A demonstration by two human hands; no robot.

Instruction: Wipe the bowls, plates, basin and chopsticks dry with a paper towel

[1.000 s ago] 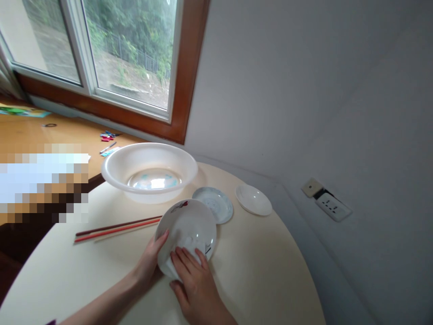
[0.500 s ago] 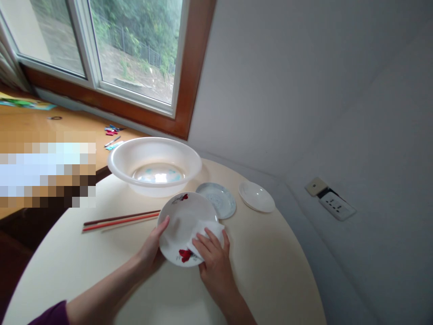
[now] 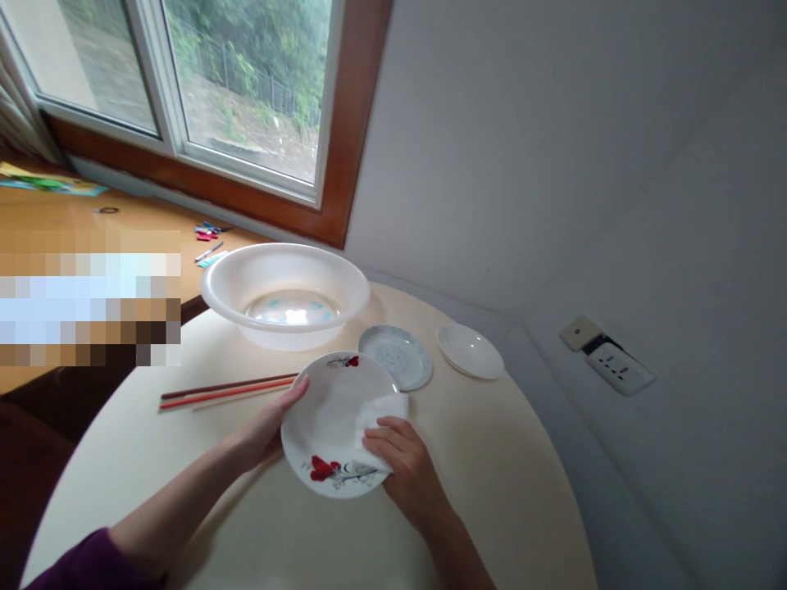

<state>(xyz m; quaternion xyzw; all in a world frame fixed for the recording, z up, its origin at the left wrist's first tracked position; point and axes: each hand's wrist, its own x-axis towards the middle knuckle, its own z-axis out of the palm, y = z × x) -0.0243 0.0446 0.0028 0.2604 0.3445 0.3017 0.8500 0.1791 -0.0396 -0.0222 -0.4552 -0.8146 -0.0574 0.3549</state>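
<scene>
A white plate [image 3: 335, 418] with red flowers is held tilted above the round table. My left hand [image 3: 279, 418] grips its left rim, thumb on the upper face and fingers hidden beneath. My right hand [image 3: 406, 463] presses a folded white cloth or tissue [image 3: 387, 410] against the plate's right side, its fingers lying over the cloth. Behind the plate, partly covered by it, a blue-patterned plate [image 3: 402, 358] lies on the table. Two chopsticks [image 3: 225, 393], one dark and one orange-red, lie to the left, their right ends hidden by my hand and the plate.
A large translucent basin [image 3: 286, 328] stands at the table's back. A small white dish [image 3: 470, 352] sits near the right edge of the round table [image 3: 510, 492]. A wooden desk [image 3: 147, 217] with scissors and pens is at the left, under the window. A wall socket [image 3: 618, 367] is at right.
The flowered plate has turned slightly and tipped more toward me, showing more of its lower flower pattern. My right hand and the cloth have shifted a little to the right along it.
</scene>
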